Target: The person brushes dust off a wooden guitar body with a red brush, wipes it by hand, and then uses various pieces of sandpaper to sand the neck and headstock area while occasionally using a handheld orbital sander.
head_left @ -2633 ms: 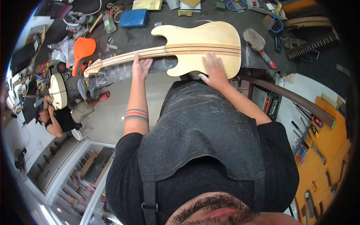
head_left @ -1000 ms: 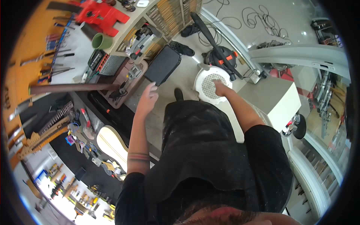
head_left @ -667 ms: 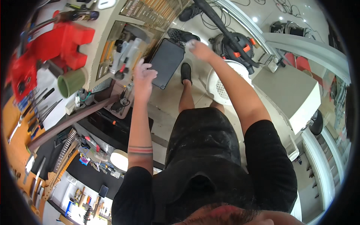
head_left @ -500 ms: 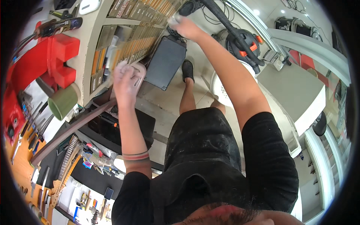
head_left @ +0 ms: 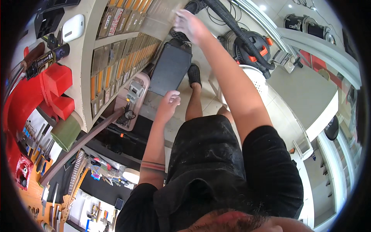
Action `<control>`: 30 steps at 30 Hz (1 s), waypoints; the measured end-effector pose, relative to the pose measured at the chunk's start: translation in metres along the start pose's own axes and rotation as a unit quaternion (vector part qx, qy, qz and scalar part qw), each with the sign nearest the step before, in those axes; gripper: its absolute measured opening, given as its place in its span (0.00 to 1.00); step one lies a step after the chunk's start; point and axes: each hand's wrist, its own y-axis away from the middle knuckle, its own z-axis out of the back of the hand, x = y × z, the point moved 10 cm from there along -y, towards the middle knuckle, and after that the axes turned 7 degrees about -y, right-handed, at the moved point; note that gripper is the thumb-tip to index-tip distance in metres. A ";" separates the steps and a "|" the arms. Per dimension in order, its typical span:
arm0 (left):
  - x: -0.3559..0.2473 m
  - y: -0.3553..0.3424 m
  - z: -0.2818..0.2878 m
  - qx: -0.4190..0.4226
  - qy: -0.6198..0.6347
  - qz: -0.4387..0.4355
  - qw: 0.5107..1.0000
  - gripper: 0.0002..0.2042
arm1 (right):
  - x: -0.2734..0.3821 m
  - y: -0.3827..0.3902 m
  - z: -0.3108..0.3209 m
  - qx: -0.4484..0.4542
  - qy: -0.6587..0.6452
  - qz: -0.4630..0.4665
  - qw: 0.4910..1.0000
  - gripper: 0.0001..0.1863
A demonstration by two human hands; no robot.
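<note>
My left hand is in mid-air in front of my body, just below a dark grey box. Its fingers are loosely bent and a little apart, with nothing visible in them. My right hand reaches far forward, its fingers stretched out and slightly blurred. The fingertips are close to a translucent panel at the end of a drawer cabinet; contact cannot be made out. White dust coats the fingers. Rows of small clear-fronted drawers with orange contents fill the cabinet.
Below the drawers, a pinkish tray holds a grey device. A black vacuum cleaner with a thick hose stands ahead, beside a white perforated bin. A red tool and green cup are at left, a grey-topped cabinet at right.
My left hand has moved right, away from the drawers and tray, uncovering the grey device. My right hand stays far forward, shifted slightly. The view has turned a little.
</note>
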 end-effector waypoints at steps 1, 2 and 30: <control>0.009 -0.002 -0.004 -0.013 0.070 0.026 0.997 0.16 | -0.002 0.023 0.008 -0.026 -0.027 -0.007 0.999 0.10; 0.017 -0.003 -0.009 -0.024 0.139 0.050 0.989 0.16 | -0.001 0.050 0.016 -0.056 -0.054 -0.012 0.997 0.09; 0.023 -0.011 0.000 -0.064 0.365 0.116 0.921 0.22 | -0.014 0.078 0.077 -0.212 -0.036 0.020 0.977 0.09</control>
